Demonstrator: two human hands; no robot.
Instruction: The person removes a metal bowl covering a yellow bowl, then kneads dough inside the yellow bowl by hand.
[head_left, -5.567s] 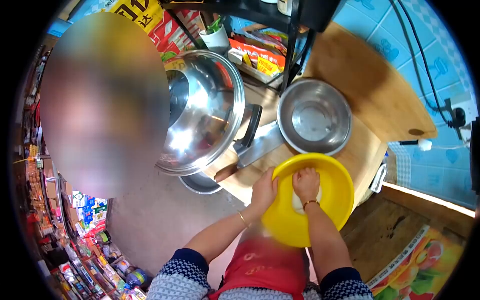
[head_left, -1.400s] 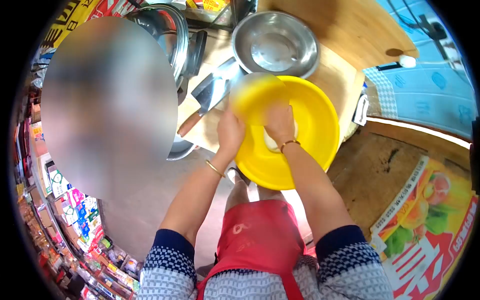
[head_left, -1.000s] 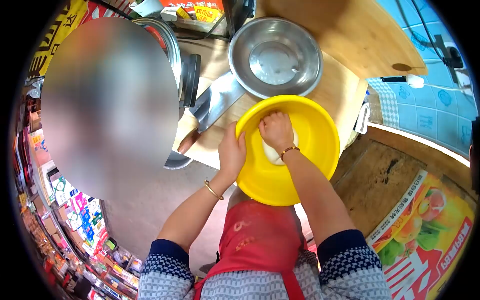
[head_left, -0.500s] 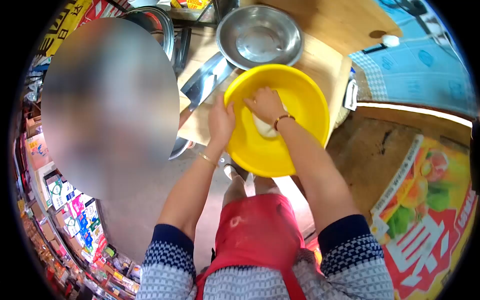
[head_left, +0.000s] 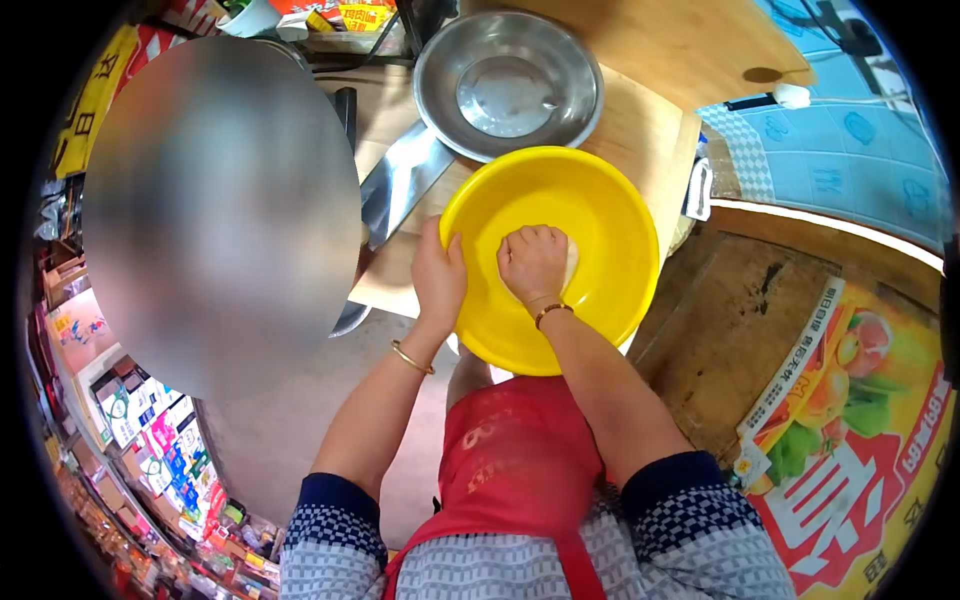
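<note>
A yellow basin (head_left: 610, 310) stands at the near edge of the wooden table, with a lump of white dough (head_left: 571, 262) inside it. My left hand (head_left: 438, 275) grips the basin's left rim, thumb on the inside and fingers around the outside. Inside the basin, my right hand (head_left: 533, 262) is closed, its curled fingers pressed onto the dough. Most of the dough lies hidden under that hand.
A steel bowl (head_left: 450, 70) sits just behind the basin. Beside it a wide metal blade (head_left: 405, 180) lies on the wooden table (head_left: 640, 120). A blurred oval covers the left side. Shelves of packaged goods (head_left: 165, 440) stand at lower left.
My right hand has drawn back slightly towards me, and its fingers have curled from a looser spread into a fist on the dough. My left hand stays on the rim.
</note>
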